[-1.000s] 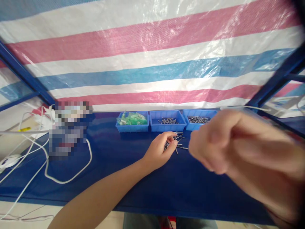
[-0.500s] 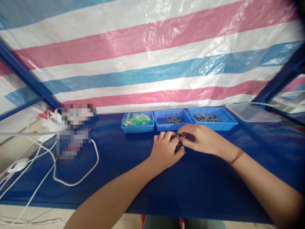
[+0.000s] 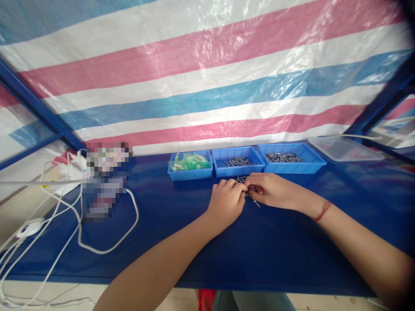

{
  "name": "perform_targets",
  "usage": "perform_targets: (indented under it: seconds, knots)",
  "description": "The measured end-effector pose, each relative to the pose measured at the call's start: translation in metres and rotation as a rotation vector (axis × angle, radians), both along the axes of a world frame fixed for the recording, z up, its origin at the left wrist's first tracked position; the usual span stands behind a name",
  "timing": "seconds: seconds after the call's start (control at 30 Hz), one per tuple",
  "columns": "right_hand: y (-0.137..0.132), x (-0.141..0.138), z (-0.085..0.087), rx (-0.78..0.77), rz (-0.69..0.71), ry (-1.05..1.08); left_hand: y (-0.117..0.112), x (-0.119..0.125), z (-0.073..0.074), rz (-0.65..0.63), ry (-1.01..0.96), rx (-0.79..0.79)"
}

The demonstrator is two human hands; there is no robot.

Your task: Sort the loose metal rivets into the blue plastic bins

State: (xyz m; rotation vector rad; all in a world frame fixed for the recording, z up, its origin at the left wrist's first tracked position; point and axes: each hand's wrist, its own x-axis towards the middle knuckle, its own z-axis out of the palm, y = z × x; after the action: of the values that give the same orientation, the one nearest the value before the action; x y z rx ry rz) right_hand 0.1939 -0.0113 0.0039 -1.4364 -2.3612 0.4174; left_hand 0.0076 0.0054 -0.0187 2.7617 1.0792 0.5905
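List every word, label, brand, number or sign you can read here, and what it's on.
No text can be read anywhere.
Striped sheet: stripes only, no lettering visible.
Left bin, middle bin, right bin: no readable markings.
Loose metal pieces: too small to tell.
Pixelated patch: anything printed there is hidden.

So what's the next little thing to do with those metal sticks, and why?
Perhaps the right grip could ease out the metal stick poking out below it: that end lies bare and close, while the left grip is left of the pile, where it might steady the rest.
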Motion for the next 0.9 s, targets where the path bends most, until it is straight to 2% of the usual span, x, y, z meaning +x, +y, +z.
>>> perform_targets:
  seconds: [0.23,0.43,0.63,0.8,0.9]
  knots:
    - [0.001,-0.003,-0.003,0.051,-0.012,-0.035,0.003,-0.003,0.003,-0.007,-0.025,-0.042]
    - [0.001,-0.005,-0.002,0.136,0.007,0.038,0.006,-0.002,0.004,0.031,-0.078,-0.091]
    - [-0.003,-0.010,0.006,0.077,-0.083,0.319,0.009,0.000,0.002,0.063,-0.161,-0.107]
    - [-0.004,-0.018,0.002,0.020,-0.172,0.581,0.011,0.000,0.005,0.023,-0.266,-0.173]
    - [-0.004,-0.020,-0.001,0.028,-0.251,0.653,0.011,0.000,0.007,-0.004,-0.323,-0.197]
